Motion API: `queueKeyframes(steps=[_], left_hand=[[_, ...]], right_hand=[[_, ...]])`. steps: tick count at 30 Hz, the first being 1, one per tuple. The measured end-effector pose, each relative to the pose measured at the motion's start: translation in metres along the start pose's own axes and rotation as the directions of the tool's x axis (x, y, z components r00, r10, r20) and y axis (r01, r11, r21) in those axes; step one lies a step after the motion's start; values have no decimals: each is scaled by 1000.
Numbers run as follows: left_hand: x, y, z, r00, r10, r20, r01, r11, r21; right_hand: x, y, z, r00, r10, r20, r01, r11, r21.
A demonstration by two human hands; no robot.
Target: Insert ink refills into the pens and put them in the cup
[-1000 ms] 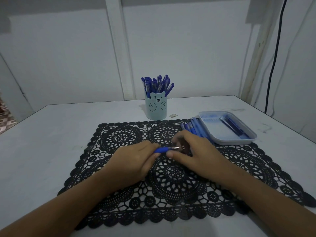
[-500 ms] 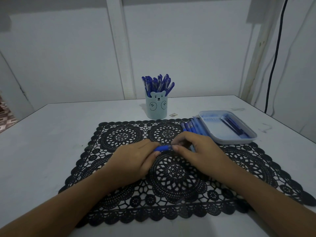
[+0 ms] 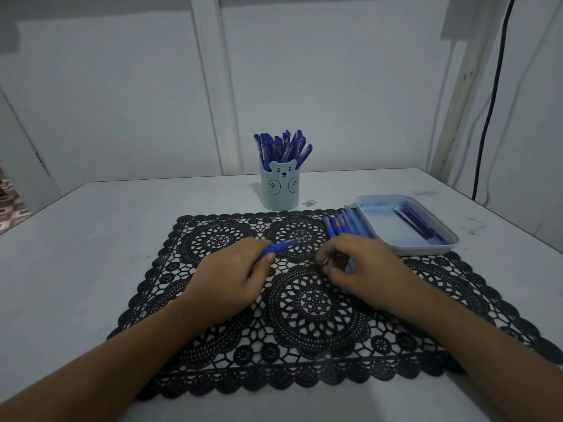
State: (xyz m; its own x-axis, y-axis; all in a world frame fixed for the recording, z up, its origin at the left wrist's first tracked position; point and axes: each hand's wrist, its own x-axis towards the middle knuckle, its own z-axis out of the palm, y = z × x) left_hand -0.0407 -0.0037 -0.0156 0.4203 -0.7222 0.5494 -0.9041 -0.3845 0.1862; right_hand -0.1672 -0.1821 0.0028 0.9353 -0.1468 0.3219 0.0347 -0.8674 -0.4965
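The picture is dim and bluish, softly and evenly lit with no glare, so the cup (image 3: 280, 190) throws only a faint shadow to its left on the desk (image 3: 91, 239). The wide lens splays the desk's side edges and tilts the wall lines near the frame's borders. The pen (image 3: 280, 247) in the left hand (image 3: 234, 278) looks slightly smeared, and the forearms at the desk's near edge are soft.

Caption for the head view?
Left hand holds a blue pen above the lace mat; right hand beside loose pens.
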Motion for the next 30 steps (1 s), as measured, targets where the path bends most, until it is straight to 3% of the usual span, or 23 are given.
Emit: queueKeyframes(steps=[4, 7, 16, 22, 27, 30], left_hand=[[0, 0, 0, 1000, 6, 1, -6, 1000, 3], [0, 0, 1, 1000, 3, 12, -3, 1000, -2], [0, 1, 0, 999, 8, 32, -7, 1000, -16], [0, 4, 0, 997, 42, 62, -42, 999, 2], [0, 7, -2, 989, 95, 115, -96, 995, 8], [0, 6, -2, 991, 85, 102, -85, 996, -9]], right_hand=[[-2, -5, 5, 986, -79, 149, 115, 962, -249], [-1, -7, 6, 985, -84, 151, 121, 958, -259], [2, 0, 5, 995, -56, 80, 61, 996, -61], [6, -8, 3, 984, 51, -170, -9, 971, 240], [8, -16, 8, 992, 33, -120, 1, 962, 272], [10, -13, 3, 985, 115, -127, -67, 940, 335]])
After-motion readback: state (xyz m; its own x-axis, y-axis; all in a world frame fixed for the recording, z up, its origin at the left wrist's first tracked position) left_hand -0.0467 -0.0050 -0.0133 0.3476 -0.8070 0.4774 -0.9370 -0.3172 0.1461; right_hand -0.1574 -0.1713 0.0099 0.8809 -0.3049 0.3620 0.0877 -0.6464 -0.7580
